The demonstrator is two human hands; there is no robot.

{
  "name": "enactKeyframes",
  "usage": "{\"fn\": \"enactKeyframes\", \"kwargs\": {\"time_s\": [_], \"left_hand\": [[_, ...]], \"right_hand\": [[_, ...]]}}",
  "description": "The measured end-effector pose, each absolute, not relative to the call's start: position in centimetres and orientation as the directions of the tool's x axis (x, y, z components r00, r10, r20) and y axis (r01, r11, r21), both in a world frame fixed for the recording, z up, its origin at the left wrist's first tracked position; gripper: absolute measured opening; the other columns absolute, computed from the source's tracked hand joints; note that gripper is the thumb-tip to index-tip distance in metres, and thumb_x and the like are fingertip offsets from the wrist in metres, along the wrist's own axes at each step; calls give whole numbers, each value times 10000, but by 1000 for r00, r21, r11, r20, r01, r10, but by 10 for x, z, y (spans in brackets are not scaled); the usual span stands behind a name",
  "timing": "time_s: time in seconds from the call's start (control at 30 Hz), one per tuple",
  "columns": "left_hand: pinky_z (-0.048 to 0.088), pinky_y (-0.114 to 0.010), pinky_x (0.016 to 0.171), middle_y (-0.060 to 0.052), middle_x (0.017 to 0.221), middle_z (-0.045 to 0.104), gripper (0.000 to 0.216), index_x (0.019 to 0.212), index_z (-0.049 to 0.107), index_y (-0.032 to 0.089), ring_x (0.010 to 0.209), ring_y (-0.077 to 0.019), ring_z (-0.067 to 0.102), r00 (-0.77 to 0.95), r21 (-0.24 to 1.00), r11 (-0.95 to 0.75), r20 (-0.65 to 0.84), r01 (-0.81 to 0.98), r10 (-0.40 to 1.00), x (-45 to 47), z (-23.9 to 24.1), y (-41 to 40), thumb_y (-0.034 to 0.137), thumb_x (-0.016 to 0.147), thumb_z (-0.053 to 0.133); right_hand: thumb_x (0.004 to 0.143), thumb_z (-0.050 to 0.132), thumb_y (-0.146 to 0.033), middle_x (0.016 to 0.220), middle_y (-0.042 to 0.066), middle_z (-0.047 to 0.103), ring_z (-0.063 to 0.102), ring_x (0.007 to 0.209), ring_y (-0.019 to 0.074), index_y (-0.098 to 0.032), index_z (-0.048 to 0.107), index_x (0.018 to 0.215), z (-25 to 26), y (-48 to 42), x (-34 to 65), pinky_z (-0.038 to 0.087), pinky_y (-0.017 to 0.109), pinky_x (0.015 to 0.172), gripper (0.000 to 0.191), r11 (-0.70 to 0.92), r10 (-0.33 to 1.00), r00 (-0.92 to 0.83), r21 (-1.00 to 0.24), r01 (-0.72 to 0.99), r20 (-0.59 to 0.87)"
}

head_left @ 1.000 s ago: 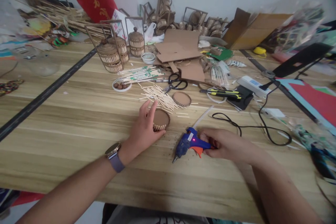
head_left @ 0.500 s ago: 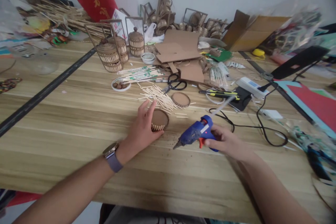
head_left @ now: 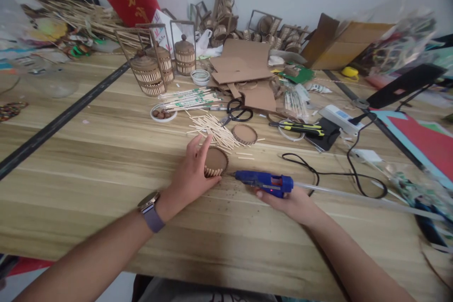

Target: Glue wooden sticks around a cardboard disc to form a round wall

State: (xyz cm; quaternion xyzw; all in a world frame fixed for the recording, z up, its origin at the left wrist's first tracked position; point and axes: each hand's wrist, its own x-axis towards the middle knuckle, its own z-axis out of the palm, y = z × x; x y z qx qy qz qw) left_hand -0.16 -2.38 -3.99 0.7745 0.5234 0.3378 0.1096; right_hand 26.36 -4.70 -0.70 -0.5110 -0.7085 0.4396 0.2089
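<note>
Fingers and thumb of my left hand [head_left: 193,167] grip the near left side of a round cardboard base [head_left: 216,156], which has a row of short sticks standing along its near edge. My right hand [head_left: 288,205] is wrapped round a blue glue gun [head_left: 264,181]. The gun lies nearly level, its nozzle pointing left close to the base's right side; whether it touches I cannot tell. A long clear glue stick [head_left: 339,193] juts from its back. Beyond the base are a pile of loose short sticks [head_left: 215,131] and a second cardboard disc [head_left: 245,134].
Black scissors [head_left: 240,112], a white dish of brown balls [head_left: 163,113] and a yellow utility knife [head_left: 300,127] lie farther back. A black cable [head_left: 336,171] loops at the right. Small lidded baskets [head_left: 184,56] and cardboard sheets [head_left: 244,66] stand behind.
My right hand has turned the glue gun from tilted to nearly level and brought its nozzle up beside the base. My left hand has kept its hold in place.
</note>
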Motion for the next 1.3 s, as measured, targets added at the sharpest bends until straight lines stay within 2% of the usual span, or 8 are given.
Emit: {"fn": "enactKeyframes", "kwargs": {"time_s": [0.4,0.67,1.0,1.3], "left_hand": [[337,-613,1135,-190,1509,305,1143,1528,114,280,1424,-400,313,233,508,-449,432,735,871,-2,-40,-24,217,656,851],[341,-623,1127,-188,1511,296,1137,1525,111,287,1423,-400,311,235,512,-452,432,731,871,-1,-39,-23,214,658,842],[323,-610,1141,-215,1498,298,1148,1524,125,251,1428,-404,302,237,499,-447,428,742,872,-1,-39,-24,210,642,859],[332,-610,1136,-196,1510,299,1123,1527,112,274,1428,-402,308,241,499,-450,429,741,871,-2,-39,-24,227,668,833]], "right_hand": [[838,577,-452,904,50,752,707,845,245,-241,710,910,-7,-54,250,583,351,756,260,263,933,-361,-662,702,-13],[876,535,-480,868,56,735,694,809,238,-232,691,887,-7,-53,247,577,341,726,293,306,928,-372,-620,722,25],[847,560,-482,809,53,708,682,740,216,-210,658,845,-3,-54,247,568,322,709,288,297,930,-368,-626,721,16],[874,544,-458,797,42,691,673,737,209,-217,643,825,-6,-54,245,536,295,668,265,327,920,-390,-626,708,39]]}}
